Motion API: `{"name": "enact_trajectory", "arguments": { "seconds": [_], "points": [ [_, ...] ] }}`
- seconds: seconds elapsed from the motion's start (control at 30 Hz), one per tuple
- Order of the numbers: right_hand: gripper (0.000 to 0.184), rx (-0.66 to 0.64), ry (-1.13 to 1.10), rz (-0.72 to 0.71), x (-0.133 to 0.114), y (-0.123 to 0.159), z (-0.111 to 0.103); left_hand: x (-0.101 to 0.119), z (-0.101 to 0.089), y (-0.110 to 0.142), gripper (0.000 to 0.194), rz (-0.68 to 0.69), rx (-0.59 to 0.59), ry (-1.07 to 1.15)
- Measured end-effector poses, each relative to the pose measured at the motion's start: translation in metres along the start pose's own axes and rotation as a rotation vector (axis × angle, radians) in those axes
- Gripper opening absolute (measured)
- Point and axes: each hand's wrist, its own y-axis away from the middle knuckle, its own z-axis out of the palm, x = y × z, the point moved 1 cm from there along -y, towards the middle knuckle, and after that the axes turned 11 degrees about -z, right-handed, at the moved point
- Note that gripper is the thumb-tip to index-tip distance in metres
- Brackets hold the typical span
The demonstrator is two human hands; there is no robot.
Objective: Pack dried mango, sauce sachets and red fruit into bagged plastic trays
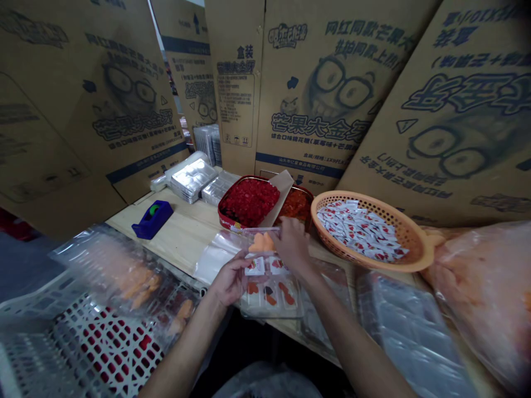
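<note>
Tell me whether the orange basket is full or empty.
Partly full: the orange plastic basket holds a heap of small red-and-white sachets, and its inner wall shows bare above them.

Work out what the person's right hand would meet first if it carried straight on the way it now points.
Probably the tan card lying across the red tray of red granules, just beyond the fingertips of the right hand. Depth is hard to judge here, so the hand might pass above it.

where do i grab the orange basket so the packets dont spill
Grip the short handle at the right end of the orange plastic basket, coming from the right: it juts out past the rim, away from the white sachets heaped inside.
</note>
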Motion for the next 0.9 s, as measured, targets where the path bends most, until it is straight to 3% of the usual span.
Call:
{"name": "enact_trajectory", "arguments": {
  "seconds": [0.03, 0.13, 0.17, 0.23, 0.33, 0.43, 0.53, 0.67, 0.9],
  "points": [
    [0.033, -0.022, -0.239, 0.102, 0.005, 0.008, -0.010, 0.003, 0.004, 0.002, 0.043, -0.013, -0.011, -0.010],
    [0.026, -0.263, -0.965, 0.443, 0.018, 0.036, -0.030, 0.005, 0.019, 0.003, 0.038, -0.039, -0.057, -0.084],
    [0.023, -0.313, -1.120, 0.546, 0.022, 0.045, -0.034, 0.005, 0.025, 0.002, 0.035, -0.042, -0.080, -0.123],
    [0.017, -0.276, -1.288, 0.697, 0.030, 0.060, -0.042, 0.004, 0.032, -0.004, 0.030, -0.058, -0.112, -0.249],
    [0.015, -0.062, -1.368, 0.761, 0.045, 0.074, -0.055, 0.013, 0.030, -0.020, 0.032, 0.090, -0.027, -0.649],
    [0.016, 0.132, -1.384, 0.731, 0.058, 0.079, -0.074, 0.030, 0.013, -0.040, 0.018, 0.319, 0.059, -0.937],
    [0.018, 0.239, -1.406, 0.718, 0.066, 0.083, -0.090, 0.041, -0.009, -0.056, 0.026, 0.347, 0.036, -1.030],
    [0.021, 0.304, -1.418, 0.733, 0.068, 0.087, -0.101, 0.038, -0.029, -0.065, 0.024, 0.375, 0.027, -1.124],
    [0.015, 0.391, -1.417, 0.736, 0.075, 0.092, -0.101, 0.031, -0.026, -0.058, 0.011, 0.454, 0.076, -1.164]
  ]
}}
